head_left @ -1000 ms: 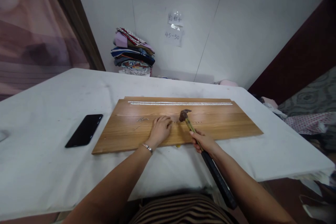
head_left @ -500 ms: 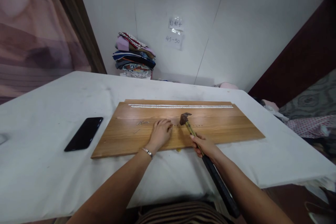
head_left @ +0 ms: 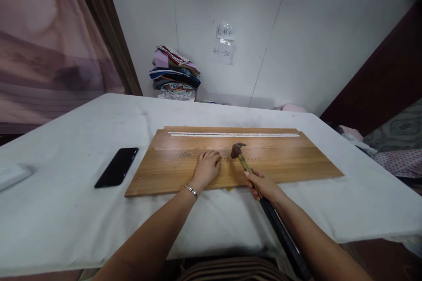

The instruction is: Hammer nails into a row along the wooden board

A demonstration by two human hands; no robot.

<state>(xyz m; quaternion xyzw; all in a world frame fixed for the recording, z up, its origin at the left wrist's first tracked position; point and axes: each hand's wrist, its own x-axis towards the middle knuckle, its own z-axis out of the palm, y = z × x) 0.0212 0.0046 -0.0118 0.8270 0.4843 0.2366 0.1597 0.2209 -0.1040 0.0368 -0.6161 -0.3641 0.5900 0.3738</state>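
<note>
My right hand (head_left: 262, 185) is wrapped round the neck of a claw hammer (head_left: 245, 164), just above its black grip. The rusty hammer head hovers over or rests on a wooden board (head_left: 158, 180); I cannot tell which. To its left, my left hand (head_left: 207, 169) rests on the board with its fingers drawn together, fingertips at the left end of a row of small nails (head_left: 253, 159). Whatever the fingertips pinch, if anything, is hidden. Several loose nails (head_left: 184, 155) lie in a small pile left of that hand.
Two white measuring strips (head_left: 234, 135) run along the board's far edge. A black phone (head_left: 117, 167) lies on the white-covered table (head_left: 72, 210), left of the board. Folded clothes (head_left: 176, 72) are stacked by the wall, under paper notes (head_left: 224, 44).
The whole view has shifted slightly, so everything appears a little farther right. Both hands and the hammer keep about the same place on the board.
</note>
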